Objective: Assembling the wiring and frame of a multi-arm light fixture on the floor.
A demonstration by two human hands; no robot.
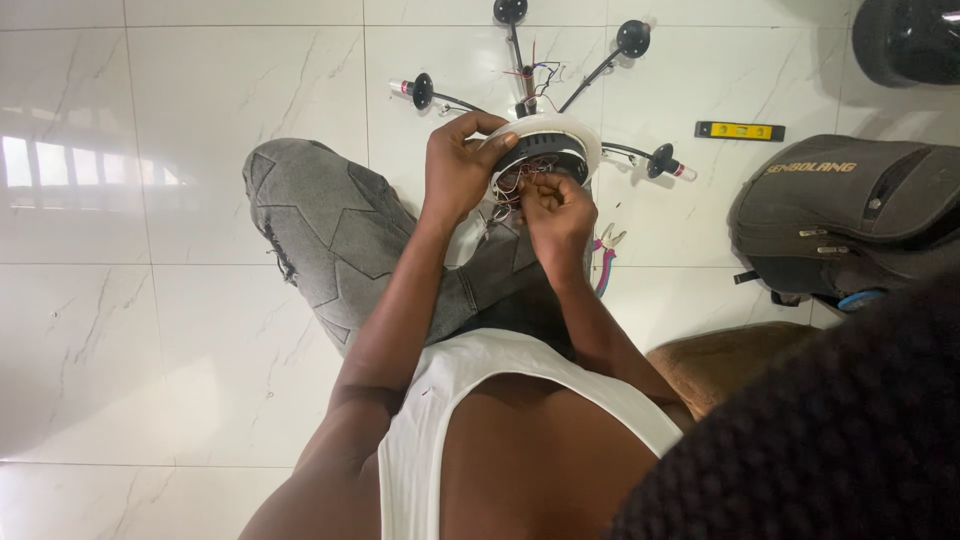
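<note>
left hand (455, 170) gripping canopy (560, 140), right hand (555, 212) perhaps pinching wires (520, 178)

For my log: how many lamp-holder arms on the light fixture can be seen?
4. One at the top centre, one at upper right, one on the left, one on the right. Hands could hide others.

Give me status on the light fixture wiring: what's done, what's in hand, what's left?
Done: the black multi-arm ceiling light fixture lies on the white tiled floor, arms attached. In hand: left hand steadies the round white-rimmed base; right hand works the thin red and dark wires inside. Left: wires look loose, and more hang at the hub. Pink-handled pliers and yellow spirit level lie unused.
</note>
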